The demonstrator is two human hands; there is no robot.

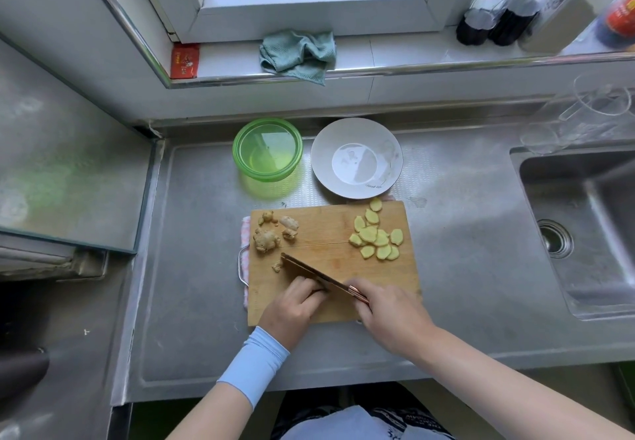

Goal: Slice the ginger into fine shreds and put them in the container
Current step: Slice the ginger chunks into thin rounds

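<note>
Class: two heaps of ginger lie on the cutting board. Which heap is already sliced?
The yellow ginger slices on the right of the cutting board: flat, pale ovals. The ginger chunks on the left are knobbly and brown-skinned.

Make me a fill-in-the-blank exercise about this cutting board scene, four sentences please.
1. The right hand grips the ____.
2. The peeled ginger slices lie on the ____ side of the board.
3. The container is ____ in colour.
4. Next to the container stands a white ____.
Missing words: knife; right; green; plate.
</note>
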